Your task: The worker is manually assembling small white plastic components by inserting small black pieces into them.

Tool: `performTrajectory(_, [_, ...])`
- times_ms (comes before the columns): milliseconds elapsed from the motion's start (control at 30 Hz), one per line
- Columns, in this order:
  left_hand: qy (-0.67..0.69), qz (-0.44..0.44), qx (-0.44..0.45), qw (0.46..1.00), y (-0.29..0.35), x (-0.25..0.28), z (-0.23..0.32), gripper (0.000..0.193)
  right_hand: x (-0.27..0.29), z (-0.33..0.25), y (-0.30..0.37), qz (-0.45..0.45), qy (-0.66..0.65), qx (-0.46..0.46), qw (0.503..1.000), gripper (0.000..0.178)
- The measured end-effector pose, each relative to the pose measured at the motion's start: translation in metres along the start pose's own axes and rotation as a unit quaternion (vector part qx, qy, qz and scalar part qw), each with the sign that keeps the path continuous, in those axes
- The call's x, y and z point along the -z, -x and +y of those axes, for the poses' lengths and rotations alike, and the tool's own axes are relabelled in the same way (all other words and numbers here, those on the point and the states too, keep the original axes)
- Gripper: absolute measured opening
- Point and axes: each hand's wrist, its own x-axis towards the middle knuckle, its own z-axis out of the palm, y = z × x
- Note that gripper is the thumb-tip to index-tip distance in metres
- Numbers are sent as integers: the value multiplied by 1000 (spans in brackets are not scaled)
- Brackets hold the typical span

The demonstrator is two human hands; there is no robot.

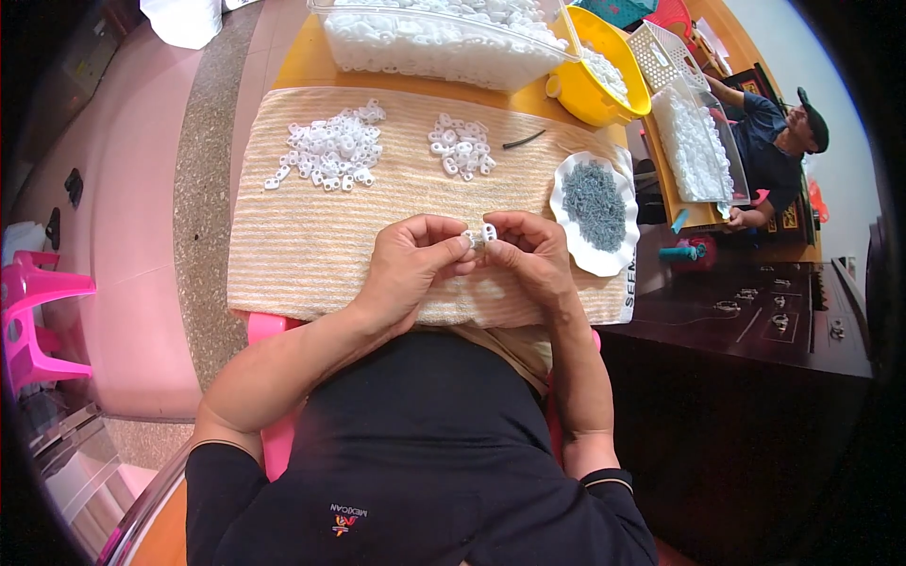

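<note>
Over the near part of a striped beige towel (311, 241), my two hands meet with fingertips almost touching. My left hand (412, 262) is closed in a pinch on a small white plastic piece, mostly hidden by the fingers. Between the thumb and fingers of my right hand (534, 257) is another small white plastic piece (489, 232), rounded and with holes. Whether the two pieces are joined cannot be made out. Beyond my hands lie a larger pile of white plastic pieces (332, 149) at left and a smaller pile (461, 148) in the middle.
A scalloped white dish (561, 196) of small grey parts stands right of my hands. Near it lies a thin dark stick (524, 140). Behind are a clear bin (415, 42) of white pieces and a yellow bowl (571, 106). A person (769, 141) sits at right.
</note>
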Motion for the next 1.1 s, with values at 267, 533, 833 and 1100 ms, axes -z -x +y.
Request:
performTrajectory(267, [4, 6, 4, 1000, 0, 1, -1, 15, -5, -6, 2, 17, 4, -18, 1000, 32])
performTrajectory(533, [4, 4, -1, 1000, 0, -1, -1, 14, -6, -4, 2, 39, 29, -14, 999, 32])
performTrajectory(833, [7, 11, 2, 1000, 1, -1, 0, 14, -15, -6, -1, 112, 21, 15, 993, 22])
performTrajectory(1100, [11, 11, -3, 1000, 0, -1, -1, 13, 1, -16, -1, 82, 396, 139, 904, 15])
